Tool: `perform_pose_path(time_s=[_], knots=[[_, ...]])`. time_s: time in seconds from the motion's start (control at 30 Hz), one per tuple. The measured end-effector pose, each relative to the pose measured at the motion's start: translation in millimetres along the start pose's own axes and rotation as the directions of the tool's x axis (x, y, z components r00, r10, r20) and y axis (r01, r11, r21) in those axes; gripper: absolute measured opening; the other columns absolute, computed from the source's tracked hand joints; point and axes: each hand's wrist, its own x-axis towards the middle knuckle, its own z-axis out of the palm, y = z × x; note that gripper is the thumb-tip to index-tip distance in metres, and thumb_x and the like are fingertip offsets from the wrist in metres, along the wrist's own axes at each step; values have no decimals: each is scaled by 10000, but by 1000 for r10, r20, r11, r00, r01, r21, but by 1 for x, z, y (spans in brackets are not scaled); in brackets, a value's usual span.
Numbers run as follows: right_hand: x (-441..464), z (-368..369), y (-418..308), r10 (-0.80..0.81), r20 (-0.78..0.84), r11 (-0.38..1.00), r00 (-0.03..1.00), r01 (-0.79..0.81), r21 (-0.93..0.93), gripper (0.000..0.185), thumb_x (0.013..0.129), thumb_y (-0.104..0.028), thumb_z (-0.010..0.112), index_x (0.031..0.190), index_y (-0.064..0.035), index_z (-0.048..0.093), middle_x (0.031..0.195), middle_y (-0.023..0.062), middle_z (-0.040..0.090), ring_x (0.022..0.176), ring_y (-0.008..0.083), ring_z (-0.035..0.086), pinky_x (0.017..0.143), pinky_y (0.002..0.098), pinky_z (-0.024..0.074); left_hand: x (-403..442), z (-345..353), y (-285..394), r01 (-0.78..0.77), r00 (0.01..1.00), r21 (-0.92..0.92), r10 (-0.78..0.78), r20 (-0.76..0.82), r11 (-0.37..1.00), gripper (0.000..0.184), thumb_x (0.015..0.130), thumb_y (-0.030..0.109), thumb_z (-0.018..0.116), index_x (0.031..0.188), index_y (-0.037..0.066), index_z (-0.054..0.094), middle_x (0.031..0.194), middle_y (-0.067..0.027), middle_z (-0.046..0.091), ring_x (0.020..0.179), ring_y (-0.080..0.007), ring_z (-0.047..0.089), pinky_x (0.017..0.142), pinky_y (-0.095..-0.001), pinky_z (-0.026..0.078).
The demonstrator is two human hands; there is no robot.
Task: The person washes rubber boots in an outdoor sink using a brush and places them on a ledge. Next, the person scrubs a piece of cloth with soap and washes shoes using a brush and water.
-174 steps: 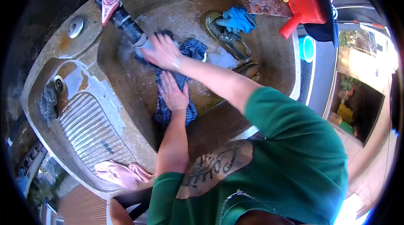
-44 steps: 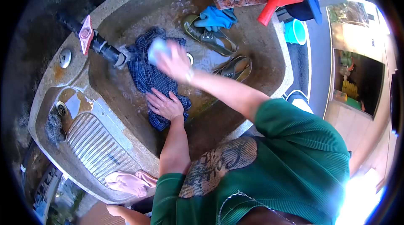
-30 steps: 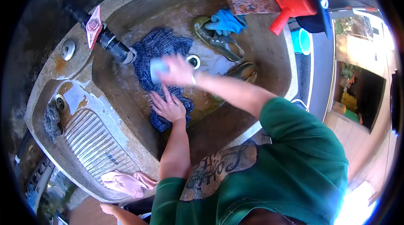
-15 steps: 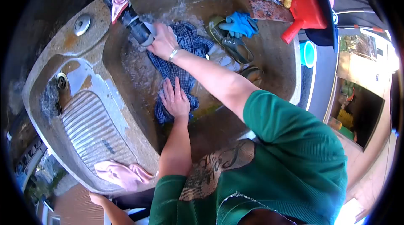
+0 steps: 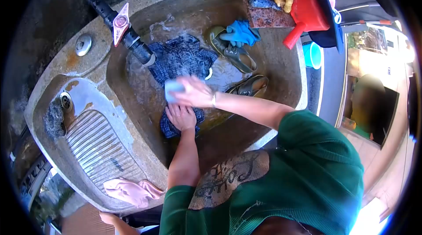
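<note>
My right hand: clasped on a blurred pale-blue block.
My left hand: flat, pressing the dark-blue checked cloth garment.
Hands touching: I can't tell.

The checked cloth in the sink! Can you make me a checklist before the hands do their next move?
1. Left hand resting on the checked cloth: ok.
2. Right hand holding the light-blue block: ok.
3. Cloth smoothed flat: not ok, it's crumpled.
4. Hands clear of each other: cannot tell, the right is blurred.
5. Blue gloves off the cloth: ok, they're on a shoe.
</note>
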Motion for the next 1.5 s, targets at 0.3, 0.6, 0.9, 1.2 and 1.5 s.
perform_pose_path(time_s=[0.3,0.6,0.9,1.2,1.5], knots=[[30,-9,18,124,-358,984,926,-160,-74,369,758,-358,663,1096,-218,613,1023,165,534,932,318,535,728,426,424,7,-14,7,-42,997,-28,40,-68,999,498,873,229,537,1365,209,465,1441,-125,393,1320,-300,371,1083,-482,263],[75,5,71,307,-385,940,871,-342,-24,369,847,-386,600,1179,-227,573,1076,188,495,946,364,508,806,452,423,8,-20,15,-65,977,23,69,-201,998,425,868,283,569,1284,193,552,1348,-133,465,1233,-322,430,1028,-498,307],[-5,-22,70,678,-374,733,632,-553,396,378,876,-354,606,1208,-182,549,1082,225,479,919,419,557,818,464,477,201,-62,58,-124,900,-30,100,-425,992,246,753,196,707,975,109,647,1162,-101,536,1126,-293,470,944,-424,387],[3,-6,73,585,-416,765,696,-644,0,368,837,-419,601,1106,-170,563,1109,200,470,989,379,495,803,482,427,52,-104,44,151,975,-390,-72,210,909,258,731,255,599,943,112,560,787,-183,623,774,-409,600,764,-456,475],[-39,-23,-43,485,155,784,860,-507,360,483,769,-349,666,1231,-275,544,1206,243,480,1040,408,505,816,496,440,-4,-15,27,68,997,210,-77,32,975,947,762,536,641,1498,182,160,1542,-195,95,1422,-364,109,1080,-649,117]])
